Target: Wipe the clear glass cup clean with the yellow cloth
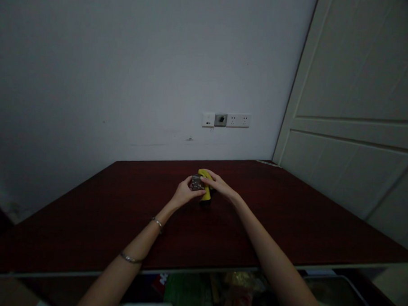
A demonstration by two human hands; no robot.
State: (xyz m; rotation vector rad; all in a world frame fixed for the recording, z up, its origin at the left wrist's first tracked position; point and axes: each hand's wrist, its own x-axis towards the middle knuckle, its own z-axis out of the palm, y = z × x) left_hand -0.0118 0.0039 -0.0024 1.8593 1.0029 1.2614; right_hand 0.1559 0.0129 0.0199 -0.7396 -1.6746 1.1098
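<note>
Over the middle of the dark red tabletop [148,186], my two hands meet. My left hand [184,193] closes its thumb and fingers around a small dark grey-brown object with a shiny surface [197,183]. Right beside it, my right hand [219,185] is wrapped around a yellow object with a black lower end [207,193]. The two objects touch or overlap; I cannot tell whether they are joined. What kind of things they are is too small and dim to make out. Parts of both are covered by my fingers.
Below the table's front edge is an open space with a green item [187,294], several packages and a tray-like container [336,294] at right. A pale wall with power sockets [238,120] rises behind the table. A white panelled door [355,105] stands at right.
</note>
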